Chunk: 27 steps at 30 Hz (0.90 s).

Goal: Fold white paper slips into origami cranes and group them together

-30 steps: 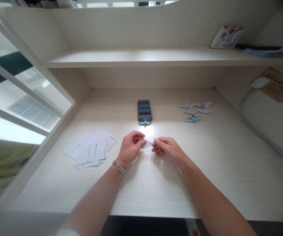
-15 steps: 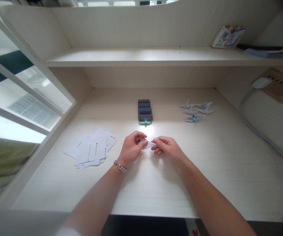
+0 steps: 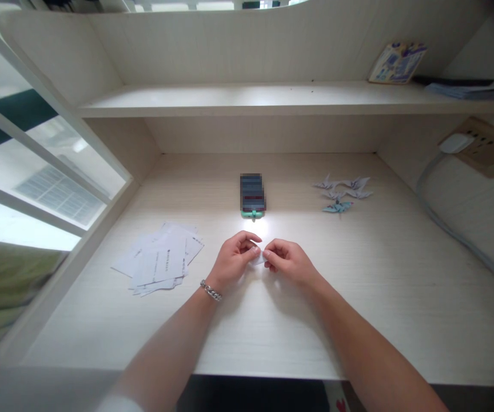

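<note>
A small folded piece of white paper [image 3: 259,258] is pinched between my two hands, just above the middle of the desk. My left hand [image 3: 237,256] grips its left side with thumb and fingers; a silver chain bracelet [image 3: 211,290] circles that wrist. At the other side, my right hand [image 3: 287,260] pinches the paper between thumb and forefinger. Most of the paper is hidden by the fingers, so its exact fold cannot be made out. Just beyond the hands lies a phone [image 3: 253,194] with a blurred screen and a green lower edge.
Loose printed white sheets [image 3: 161,260] lie piled at the left. Several folded paper cranes [image 3: 345,186], one of them blue [image 3: 337,206], sit at the back right. A shelf [image 3: 230,109] spans the back, and a cable [image 3: 448,232] runs from a wall socket [image 3: 482,147].
My hands have come closer together, and less of the folded paper shows between them. The right fingers have shifted slightly left along it.
</note>
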### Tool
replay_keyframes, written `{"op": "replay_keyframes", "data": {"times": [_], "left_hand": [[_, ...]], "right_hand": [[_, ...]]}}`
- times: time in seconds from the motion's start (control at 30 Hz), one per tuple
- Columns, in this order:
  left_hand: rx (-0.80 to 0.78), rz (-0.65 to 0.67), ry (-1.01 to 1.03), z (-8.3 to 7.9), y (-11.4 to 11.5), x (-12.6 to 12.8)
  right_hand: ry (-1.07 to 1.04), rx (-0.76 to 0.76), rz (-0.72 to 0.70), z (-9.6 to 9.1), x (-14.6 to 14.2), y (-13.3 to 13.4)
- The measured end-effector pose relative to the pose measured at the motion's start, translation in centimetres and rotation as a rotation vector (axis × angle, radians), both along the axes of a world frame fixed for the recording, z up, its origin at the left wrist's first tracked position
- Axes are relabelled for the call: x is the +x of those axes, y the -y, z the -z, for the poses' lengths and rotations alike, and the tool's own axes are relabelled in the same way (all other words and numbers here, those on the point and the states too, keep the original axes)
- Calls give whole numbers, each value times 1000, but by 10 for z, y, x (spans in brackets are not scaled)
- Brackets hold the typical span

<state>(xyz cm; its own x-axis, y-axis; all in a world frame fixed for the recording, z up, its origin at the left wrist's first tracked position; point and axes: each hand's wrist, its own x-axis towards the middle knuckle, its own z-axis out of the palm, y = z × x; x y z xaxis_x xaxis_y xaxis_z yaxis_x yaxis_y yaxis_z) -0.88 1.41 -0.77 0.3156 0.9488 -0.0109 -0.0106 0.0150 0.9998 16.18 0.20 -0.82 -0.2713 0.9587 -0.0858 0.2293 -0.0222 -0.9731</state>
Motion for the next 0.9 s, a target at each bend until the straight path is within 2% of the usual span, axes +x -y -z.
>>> {"op": "replay_keyframes", "data": {"times": [0.13,0.3,0.4,0.63,0.9], "left_hand": [[-84,30,60,-1,-3,-1],[-95,5,-72,-3,-2,1],[-32,53,-189,-1,-1,3],[206,-22,-484,-2,5,5],[245,-51,-524,-6,10,10]], "right_hand": [[-61,-44,1,-2,1,-1],[-20,-2,11,1,1,-1],[78,56,9,3,1,0],[254,174,39,-4,0,1],[292,100,84,-8,0,1]]}}
